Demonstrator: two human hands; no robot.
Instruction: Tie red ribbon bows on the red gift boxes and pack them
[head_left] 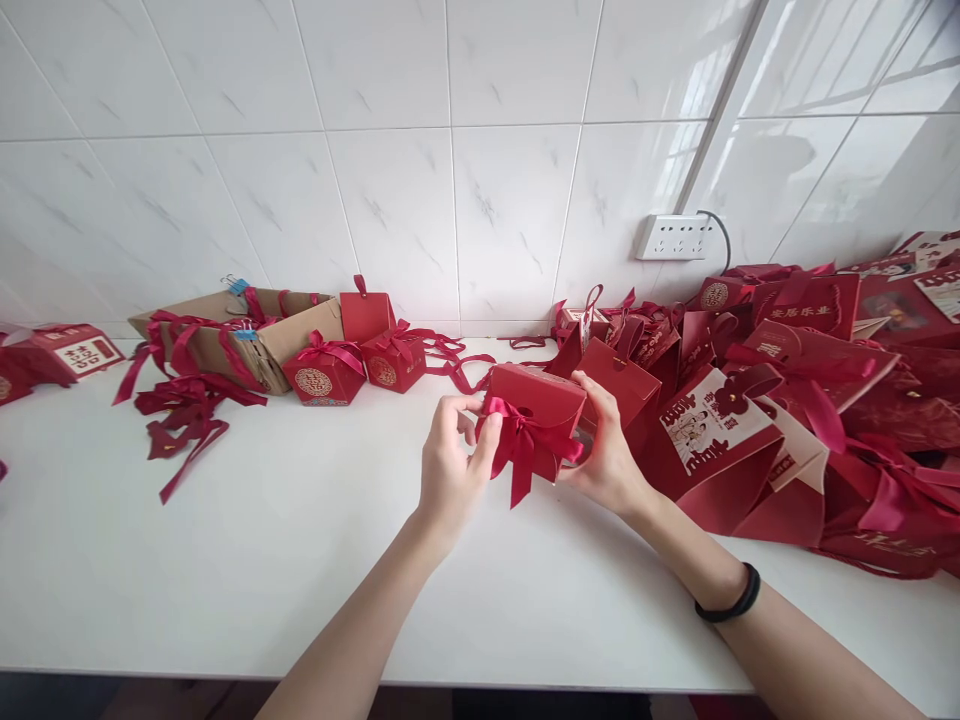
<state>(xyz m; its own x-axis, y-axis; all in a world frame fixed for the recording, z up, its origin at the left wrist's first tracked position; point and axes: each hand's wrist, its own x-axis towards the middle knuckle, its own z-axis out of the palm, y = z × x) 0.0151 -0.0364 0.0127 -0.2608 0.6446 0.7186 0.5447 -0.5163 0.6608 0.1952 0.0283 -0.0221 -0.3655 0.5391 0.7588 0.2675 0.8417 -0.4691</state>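
Note:
A small red gift box with a crimson ribbon bow on its front is held above the white table. My left hand pinches the bow's left loop between thumb and fingers at the box's left side. Around the box's right side curls my right hand, its fingers partly hidden behind the box. The bow's tails hang down the front. Just behind my right hand another red box lies among the pile.
A cardboard box with ribbons over its rim stands at the back left, ribbon strips before it. Hexagonal red boxes sit beside it. Red gift boxes and bags heap up on the right. A power strip is on the wall.

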